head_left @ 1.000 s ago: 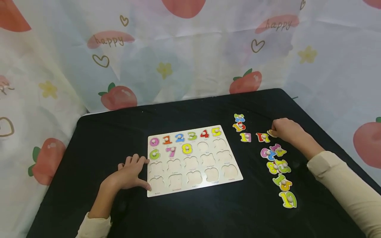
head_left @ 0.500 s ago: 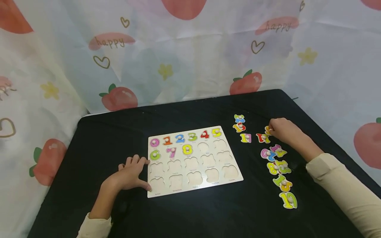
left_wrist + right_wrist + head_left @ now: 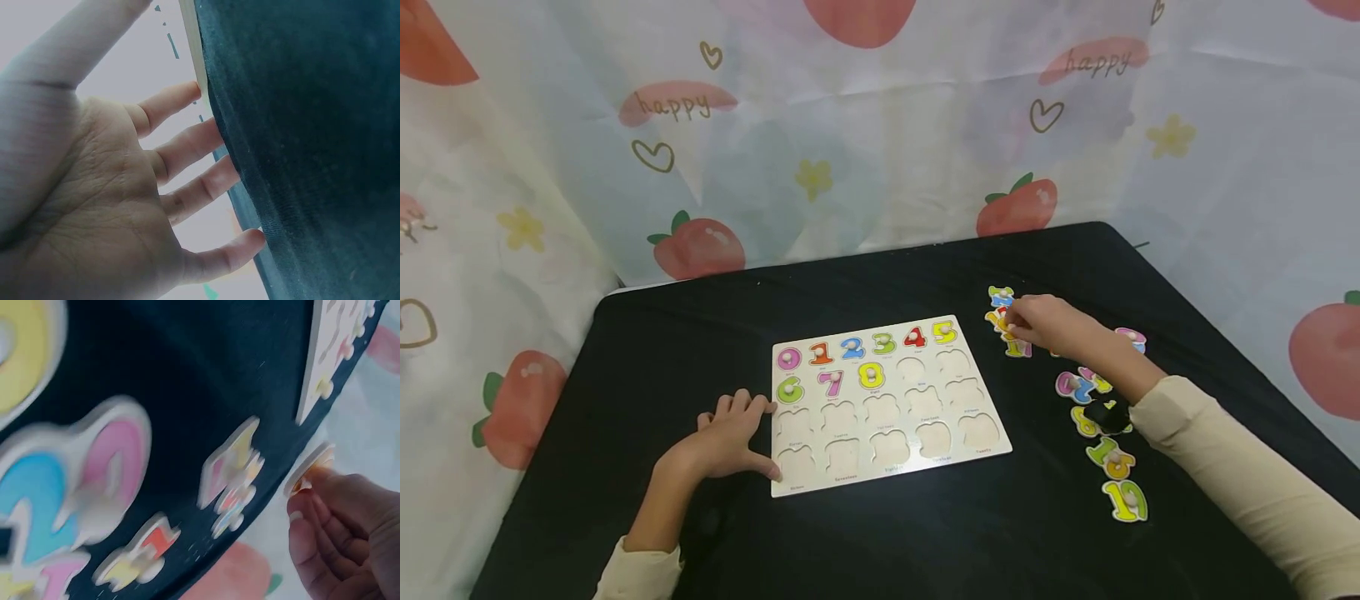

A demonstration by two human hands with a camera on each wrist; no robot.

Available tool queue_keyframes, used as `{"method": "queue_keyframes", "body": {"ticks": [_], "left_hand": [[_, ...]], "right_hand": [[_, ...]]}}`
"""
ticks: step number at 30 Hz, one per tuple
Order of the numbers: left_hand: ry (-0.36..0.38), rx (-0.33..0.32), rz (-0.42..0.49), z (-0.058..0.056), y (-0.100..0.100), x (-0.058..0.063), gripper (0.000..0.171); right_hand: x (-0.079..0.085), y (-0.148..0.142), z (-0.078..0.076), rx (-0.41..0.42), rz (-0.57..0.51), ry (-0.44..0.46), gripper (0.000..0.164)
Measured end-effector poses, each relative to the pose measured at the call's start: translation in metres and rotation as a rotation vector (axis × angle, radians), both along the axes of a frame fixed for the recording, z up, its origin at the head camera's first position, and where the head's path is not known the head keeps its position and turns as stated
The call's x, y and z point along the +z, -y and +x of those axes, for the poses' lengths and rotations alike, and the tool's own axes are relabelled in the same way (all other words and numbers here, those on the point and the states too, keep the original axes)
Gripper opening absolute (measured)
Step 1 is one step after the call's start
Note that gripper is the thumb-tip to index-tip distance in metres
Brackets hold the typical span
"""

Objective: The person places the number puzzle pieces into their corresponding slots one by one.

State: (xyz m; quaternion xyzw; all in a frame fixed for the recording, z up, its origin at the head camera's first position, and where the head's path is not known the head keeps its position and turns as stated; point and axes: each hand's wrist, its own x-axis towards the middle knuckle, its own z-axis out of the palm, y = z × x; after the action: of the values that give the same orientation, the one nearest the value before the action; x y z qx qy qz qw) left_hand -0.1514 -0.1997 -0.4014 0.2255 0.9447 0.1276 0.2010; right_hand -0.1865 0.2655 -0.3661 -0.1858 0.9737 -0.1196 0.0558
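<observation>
My right hand [image 3: 1052,323] pinches an orange-yellow number puzzle piece [image 3: 307,472] between thumb and fingers, just above the black table. In the head view the hand overlaps a small column of pieces, including a green-and-blue one [image 3: 1000,296] and a yellow-and-pink one [image 3: 1018,348]. My left hand [image 3: 718,437] is spread at the left side of the wooden number board [image 3: 865,472], thumb and a fingertip at its edge. Knobbed numbers 0 to 8 fill the first recesses; those after 8 show bare wood.
Several loose number pieces lie right of the board, among them a yellow-and-green 19 [image 3: 1126,502], a green-and-orange piece [image 3: 1111,459] and a pink piece [image 3: 1131,338] partly behind the right forearm. A printed curtain [image 3: 880,192] stands behind the black table [image 3: 895,546].
My right hand has moved left with the orange-yellow piece, from the right cluster to the column nearer the board. A pink piece has come into view behind the forearm. My left hand stays put.
</observation>
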Motion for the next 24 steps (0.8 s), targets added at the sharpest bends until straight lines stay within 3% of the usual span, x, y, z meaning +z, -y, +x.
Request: {"method": "queue_keyframes", "body": {"ticks": [12,19,24], "left_hand": [[-0.011,-0.005,0.000,0.001,0.000,0.002,0.095],[0.000,-0.002,-0.001,0.000,0.000,0.002,0.094],[-0.011,-0.006,-0.001,0.001,0.000,0.002,0.094]], "right_hand": [[-0.012,0.057,-0.014,0.234,0.001,0.073,0.008],[-0.022,0.089,-0.017,0.228,-0.002,0.225,0.007],[-0.028,0.102,-0.019,0.248,-0.024,0.204,0.006]]}}
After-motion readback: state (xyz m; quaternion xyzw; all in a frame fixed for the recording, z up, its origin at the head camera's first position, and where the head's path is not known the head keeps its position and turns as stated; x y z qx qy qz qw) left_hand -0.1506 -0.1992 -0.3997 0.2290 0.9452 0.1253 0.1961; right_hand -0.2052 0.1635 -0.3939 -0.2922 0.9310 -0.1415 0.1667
